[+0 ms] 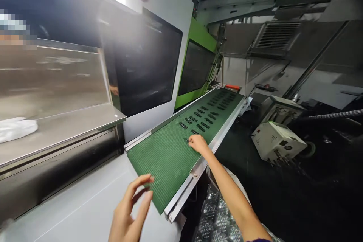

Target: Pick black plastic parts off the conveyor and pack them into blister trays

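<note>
A green conveyor belt point(159, 159) slants away from me, with several small black parts point(202, 126) lying on it in two rough rows. Over the belt, my right hand point(197, 143) pinches one of these small black parts point(186, 140) between thumb and fingertips, close to the belt surface. My left hand point(133, 206) is nearer to me, at the belt's near end, with its thumb and fingers curved apart and nothing between them. The exact shape of the pinched part is mostly hidden by my fingers.
Metal rails point(181, 196) edge the belt. Left stand a machine with dark windows point(150, 64) and a steel ledge point(70, 124) bearing a white glove point(18, 128). Below my right arm is a bag of clear plastic pieces point(215, 211). A white box-shaped unit point(276, 141) stands right.
</note>
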A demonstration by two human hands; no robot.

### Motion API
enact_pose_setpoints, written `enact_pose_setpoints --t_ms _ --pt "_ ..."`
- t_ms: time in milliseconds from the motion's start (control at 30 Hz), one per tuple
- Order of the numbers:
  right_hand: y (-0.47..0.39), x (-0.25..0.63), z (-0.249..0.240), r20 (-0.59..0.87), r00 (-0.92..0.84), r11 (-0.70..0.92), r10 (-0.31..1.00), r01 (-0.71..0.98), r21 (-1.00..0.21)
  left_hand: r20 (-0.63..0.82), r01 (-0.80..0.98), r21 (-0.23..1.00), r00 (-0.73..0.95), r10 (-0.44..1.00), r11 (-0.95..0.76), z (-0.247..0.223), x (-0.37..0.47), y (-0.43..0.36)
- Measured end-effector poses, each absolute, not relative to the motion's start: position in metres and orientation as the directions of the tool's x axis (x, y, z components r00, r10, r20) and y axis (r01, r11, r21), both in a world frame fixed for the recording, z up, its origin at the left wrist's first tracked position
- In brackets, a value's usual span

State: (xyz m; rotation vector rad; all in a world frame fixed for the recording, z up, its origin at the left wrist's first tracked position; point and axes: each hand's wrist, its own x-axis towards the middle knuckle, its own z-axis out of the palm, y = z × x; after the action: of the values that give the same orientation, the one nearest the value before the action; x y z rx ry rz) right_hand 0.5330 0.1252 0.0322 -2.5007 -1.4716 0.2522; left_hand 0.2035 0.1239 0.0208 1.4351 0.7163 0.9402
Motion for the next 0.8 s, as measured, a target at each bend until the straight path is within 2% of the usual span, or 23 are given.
enact_pose_setpoints --t_ms 67,100,167,200,233,300,400,467,533,600,667,733,800 --pt "0.115 0.514 0.030 -0.105 0.276 -0.295 0.955 0.889 -0.350 0.257 0.034 0.942 0.568 0.782 -0.334 0.008 0.249 0.140" --pt "0.110 0.504 0.029 -0.146 0.156 -0.202 0.977 0.897 -0.394 0.272 0.064 0.917 0.621 0.735 -0.394 0.001 0.266 0.147" --pt "0.105 0.491 0.028 -0.195 -0.021 -0.077 0.981 0.875 -0.479 0.198 0.107 0.914 0.726 0.658 -0.392 -0.014 0.291 0.156" --pt "0.106 0.492 0.029 -0.191 -0.037 -0.066 0.981 0.861 -0.504 0.130 0.131 0.929 0.761 0.636 -0.347 -0.020 0.299 0.158" --pt "0.109 0.499 0.032 -0.170 0.002 -0.090 0.985 0.855 -0.511 0.059 0.152 0.949 0.776 0.628 -0.277 -0.025 0.303 0.159" --pt "0.121 0.527 0.038 -0.100 0.195 -0.218 0.976 0.850 -0.480 -0.056 0.145 0.986 0.747 0.662 -0.081 -0.031 0.303 0.158" --pt "0.139 0.582 0.050 -0.022 0.472 -0.443 0.882 0.810 -0.385 -0.200 -0.038 0.955 0.654 0.730 0.296 -0.029 0.288 0.154" --pt "0.143 0.608 0.055 -0.007 0.553 -0.522 0.833 0.782 -0.342 -0.298 -0.217 0.813 0.643 0.706 0.540 -0.023 0.271 0.151" --pt "0.141 0.613 0.057 0.003 0.556 -0.525 0.831 0.787 -0.324 -0.348 -0.366 0.608 0.675 0.650 0.705 -0.013 0.249 0.145" --pt "0.136 0.597 0.053 0.022 0.485 -0.450 0.874 0.827 -0.337 -0.349 -0.460 0.452 0.697 0.626 0.764 -0.002 0.224 0.135" --pt "0.126 0.559 0.047 0.033 0.355 -0.317 0.934 0.870 -0.378 -0.354 -0.519 0.387 0.680 0.642 0.763 0.007 0.198 0.122" --pt "0.111 0.505 0.042 0.030 0.134 -0.104 0.991 0.873 -0.477 -0.369 -0.545 0.380 0.652 0.663 0.747 0.011 0.172 0.109" --pt "0.093 0.442 0.040 0.066 -0.200 0.196 0.978 0.744 -0.639 -0.389 -0.529 0.431 0.622 0.679 0.731 0.010 0.147 0.093"
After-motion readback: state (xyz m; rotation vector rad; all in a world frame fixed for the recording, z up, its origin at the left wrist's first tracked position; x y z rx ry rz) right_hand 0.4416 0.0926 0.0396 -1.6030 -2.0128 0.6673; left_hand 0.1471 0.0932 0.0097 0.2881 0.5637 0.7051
